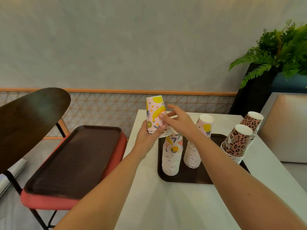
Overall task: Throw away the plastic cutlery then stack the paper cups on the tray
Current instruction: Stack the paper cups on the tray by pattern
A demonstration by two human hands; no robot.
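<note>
Cups (155, 114), a small nested fruit-print set upside down, clamped in left hand (149, 131) above near-left stack (172, 156) on tray (187, 177). Right hand (178, 121) open, fingertips steadying them. Best centre rim over stack top, lower straight.

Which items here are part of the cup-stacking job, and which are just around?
Job: held cups, left hand, right hand, fruit stacks, leopard stacks, table tray.
Not: chair tray, chair, plant.

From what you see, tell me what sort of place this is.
Probably a cafe or food court: serving trays, stacks of paper cups on a small table, and a chair beside a planter.
</note>
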